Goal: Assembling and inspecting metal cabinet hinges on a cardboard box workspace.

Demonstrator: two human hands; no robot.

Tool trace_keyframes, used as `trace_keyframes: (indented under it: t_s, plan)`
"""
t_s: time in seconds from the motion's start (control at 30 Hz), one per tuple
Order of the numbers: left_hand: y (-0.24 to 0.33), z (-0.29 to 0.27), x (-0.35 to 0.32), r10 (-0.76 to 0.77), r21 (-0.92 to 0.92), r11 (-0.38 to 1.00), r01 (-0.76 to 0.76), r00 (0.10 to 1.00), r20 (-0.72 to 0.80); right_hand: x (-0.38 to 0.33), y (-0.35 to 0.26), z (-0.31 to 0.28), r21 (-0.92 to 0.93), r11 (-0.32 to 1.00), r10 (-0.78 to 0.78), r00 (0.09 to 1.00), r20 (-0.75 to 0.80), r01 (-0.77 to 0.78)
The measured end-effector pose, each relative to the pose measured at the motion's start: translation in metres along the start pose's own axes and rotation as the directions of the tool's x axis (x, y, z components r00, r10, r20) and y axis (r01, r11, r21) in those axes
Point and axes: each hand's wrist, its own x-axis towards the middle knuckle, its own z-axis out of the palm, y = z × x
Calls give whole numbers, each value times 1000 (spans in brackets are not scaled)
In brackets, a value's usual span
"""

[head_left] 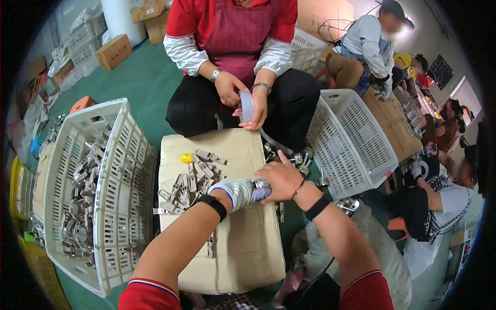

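My left hand (pixel 237 192), in a striped knit glove, and my bare right hand (pixel 284 179) meet over the right side of a cardboard-topped work surface (pixel 243 243). Between them shows a shiny, round metal part (pixel 262 183), mostly covered by the hands. Purple-gloved fingertips of the left hand wrap under it. The right hand closes over it from the right, one finger sticking up. To the left of my hands lies a heap of flat metal clips (pixel 188 181), with a small yellow-wrapped piece (pixel 186 157) at its far edge.
A white crate (pixel 126 196) full of metal parts stands at left, another white crate (pixel 356 139) at right. Facing me, a seated person (pixel 240 46) holds a translucent roll (pixel 246 107). Shiny round parts (pixel 305 160) lie right of the cardboard, near a plastic bag (pixel 372 248). Other people work at far right.
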Motion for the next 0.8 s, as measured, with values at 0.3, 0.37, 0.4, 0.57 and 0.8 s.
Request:
trace_keyframes:
  t_s: [0.3,0.37,0.4,0.57,0.8]
  plan:
    - [3,10,-1,50,327,944,46,959,-279,36,34,-4,330,935,47,968,247,-130]
    - [0,12,8,47,333,941,55,956,-288,43,38,-8,319,933,66,949,307,-168]
    - [-3,8,15,-34,342,936,86,987,-156,46,41,-9,374,905,44,922,385,-200]
    - [3,-12,24,-115,323,938,128,992,-58,25,50,0,218,976,17,999,-36,-9]
    - [-27,-10,44,137,97,988,-122,977,-162,12,29,4,-27,999,-26,971,-239,20]
